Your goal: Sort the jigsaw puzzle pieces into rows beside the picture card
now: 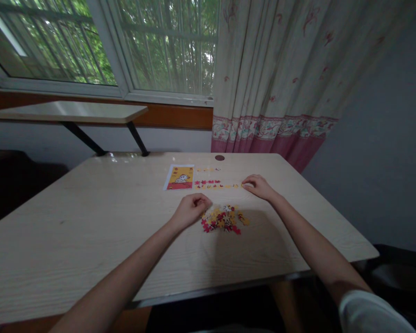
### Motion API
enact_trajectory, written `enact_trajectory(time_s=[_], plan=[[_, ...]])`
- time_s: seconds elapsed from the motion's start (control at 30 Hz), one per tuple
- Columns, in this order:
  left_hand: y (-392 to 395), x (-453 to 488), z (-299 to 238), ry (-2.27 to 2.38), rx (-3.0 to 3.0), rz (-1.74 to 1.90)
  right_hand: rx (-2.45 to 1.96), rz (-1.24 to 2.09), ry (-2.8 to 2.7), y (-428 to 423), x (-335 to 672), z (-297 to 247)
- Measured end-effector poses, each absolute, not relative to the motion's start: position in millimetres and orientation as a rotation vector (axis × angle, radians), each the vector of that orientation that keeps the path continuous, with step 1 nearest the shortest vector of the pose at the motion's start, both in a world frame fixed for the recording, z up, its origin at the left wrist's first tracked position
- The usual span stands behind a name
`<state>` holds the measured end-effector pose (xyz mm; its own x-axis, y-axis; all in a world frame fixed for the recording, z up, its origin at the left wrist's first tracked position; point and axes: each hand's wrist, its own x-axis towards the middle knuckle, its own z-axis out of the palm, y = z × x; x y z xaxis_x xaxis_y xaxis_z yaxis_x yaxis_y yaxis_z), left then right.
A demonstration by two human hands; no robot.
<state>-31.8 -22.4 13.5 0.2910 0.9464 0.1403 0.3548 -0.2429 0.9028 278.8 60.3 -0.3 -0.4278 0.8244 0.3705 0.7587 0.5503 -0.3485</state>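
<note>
Head view: L hand (190, 209) loosely curled at left edge of puzzle-piece pile (224, 218), mid table (90, 222); can't tell if holding a piece. R hand (260, 186) half-curled, tips at right end of sorted row (217, 186) beyond pile, grip unclear. Ref card (179, 177) just left of row.

Dim room lit by daylight from the window (100, 46), glare on the table (72, 222), edges wide-angle distorted
</note>
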Motion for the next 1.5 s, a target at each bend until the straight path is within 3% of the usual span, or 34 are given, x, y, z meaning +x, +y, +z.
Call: enact_trajectory(time_s=[1.5], plan=[[-25.0, -29.6, 16.9, 1.230, 1.731, 0.896, -1.232, 0.095, -2.291, 43.8, 269.1, 5.9]])
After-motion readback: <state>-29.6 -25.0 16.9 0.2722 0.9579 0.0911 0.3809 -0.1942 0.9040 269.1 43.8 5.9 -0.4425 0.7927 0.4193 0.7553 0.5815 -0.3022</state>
